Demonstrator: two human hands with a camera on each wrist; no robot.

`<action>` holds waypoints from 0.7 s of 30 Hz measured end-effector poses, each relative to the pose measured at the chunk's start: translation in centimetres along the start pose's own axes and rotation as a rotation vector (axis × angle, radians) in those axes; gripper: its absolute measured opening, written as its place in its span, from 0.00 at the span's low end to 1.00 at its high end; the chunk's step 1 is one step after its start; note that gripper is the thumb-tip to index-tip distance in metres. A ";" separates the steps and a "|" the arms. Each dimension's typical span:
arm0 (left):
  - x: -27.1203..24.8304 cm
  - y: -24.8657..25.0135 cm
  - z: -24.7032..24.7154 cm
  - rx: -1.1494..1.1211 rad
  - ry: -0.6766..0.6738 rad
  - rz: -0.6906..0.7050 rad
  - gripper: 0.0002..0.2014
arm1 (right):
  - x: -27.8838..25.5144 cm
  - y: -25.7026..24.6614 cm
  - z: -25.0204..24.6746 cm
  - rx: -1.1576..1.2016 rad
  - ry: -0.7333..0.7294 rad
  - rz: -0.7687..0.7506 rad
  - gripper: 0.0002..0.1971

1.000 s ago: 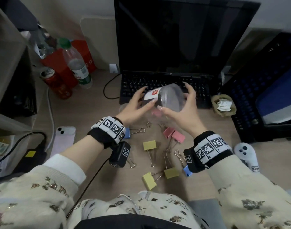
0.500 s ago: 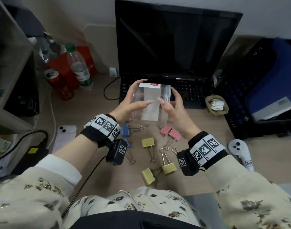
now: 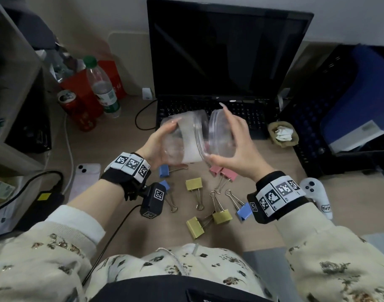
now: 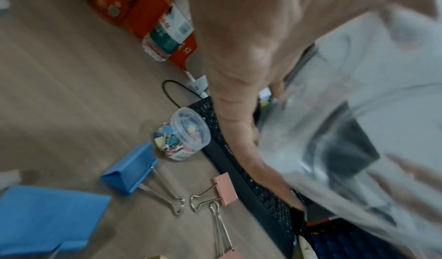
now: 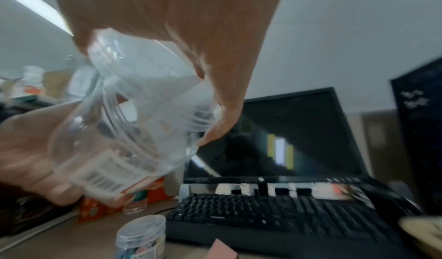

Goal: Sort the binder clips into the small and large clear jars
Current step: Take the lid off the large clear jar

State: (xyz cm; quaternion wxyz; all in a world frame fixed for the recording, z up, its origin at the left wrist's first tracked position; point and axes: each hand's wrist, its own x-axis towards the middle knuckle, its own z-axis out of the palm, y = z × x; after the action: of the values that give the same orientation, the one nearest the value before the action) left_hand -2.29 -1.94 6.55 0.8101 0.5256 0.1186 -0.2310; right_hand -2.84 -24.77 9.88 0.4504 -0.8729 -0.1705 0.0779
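My left hand (image 3: 172, 143) grips the large clear jar (image 3: 190, 138), tilted on its side above the desk with its mouth to the right. Just off that mouth, my right hand (image 3: 215, 131) holds the clear lid (image 3: 222, 138). The jar (image 5: 105, 161) looks empty and bears a white barcode label. The small clear jar (image 4: 184, 132) stands capped by the keyboard with several small clips inside; the head view hides it. Large binder clips lie on the desk below my hands: yellow (image 3: 193, 184), pink (image 3: 223, 172), blue (image 3: 164, 170), blue (image 3: 244, 212).
An open laptop (image 3: 228, 62) stands behind my hands. At the left are a water bottle (image 3: 102, 88), a red can (image 3: 74, 110), a phone (image 3: 86, 177) and cables. A white controller (image 3: 315, 195) and a dark crate (image 3: 339, 110) sit at the right.
The large jar was upright between both hands half a second ago. It now lies tilted in my left hand, and the lid has come away in my right.
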 end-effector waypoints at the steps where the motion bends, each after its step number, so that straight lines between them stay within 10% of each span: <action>1: 0.0 -0.1 -0.1 -0.009 0.054 -0.004 0.15 | -0.1 0.5 -0.3 0.024 0.039 0.040 0.56; 6: 0.4 -1.3 -1.2 0.020 0.205 -0.017 0.31 | -1.0 6.5 -1.4 0.218 0.170 0.417 0.46; 16: 1.5 -1.8 -1.9 -0.040 0.195 -0.029 0.16 | -2.2 12.8 0.0 0.451 0.235 0.890 0.31; 21: 1.6 -2.0 -1.8 -0.013 0.237 -0.036 0.21 | -1.6 13.7 -0.5 0.517 0.241 0.923 0.46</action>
State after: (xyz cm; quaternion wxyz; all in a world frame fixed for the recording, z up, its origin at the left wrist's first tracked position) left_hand -1.78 -1.36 3.50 0.7897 0.5416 0.2245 -0.1809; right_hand -1.08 -33.11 -1.03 0.5859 -0.7205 0.3080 0.2066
